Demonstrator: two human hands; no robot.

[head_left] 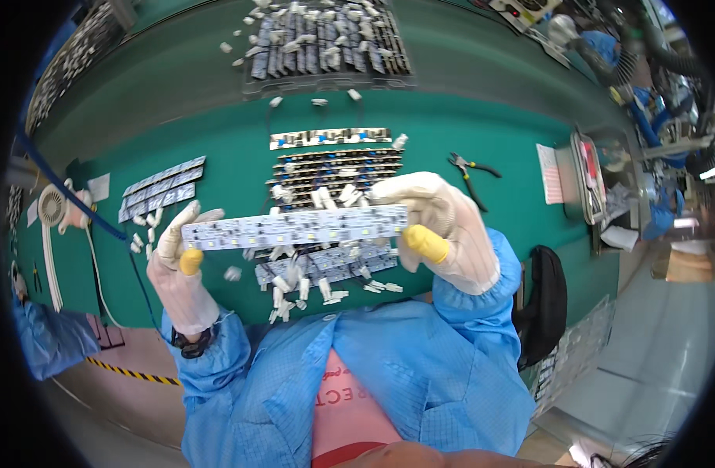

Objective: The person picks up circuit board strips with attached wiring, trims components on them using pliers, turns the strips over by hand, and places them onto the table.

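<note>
A long white LED circuit board (295,228) is held up level across my chest, its face with small yellowish LEDs toward me. My left hand (176,246), in a white glove with a yellow thumb cover, grips its left end. At its right end my right hand (431,226), gloved the same way, pinches the board between thumb and fingers. Beneath it on the green mat lie more white boards (334,264) with white plug connectors (303,288) on short wires. Just beyond, a stack of component-side-up boards (338,168) is partly hidden by the held board.
Diagonal pliers (473,175) lie right of the boards. A clear tray (330,82) full of wired boards stands at the back. More boards (162,187) rest at left, near a small fan (53,204). A clear bin (587,175) sits at right. Another person's blue sleeve (49,335) shows far left.
</note>
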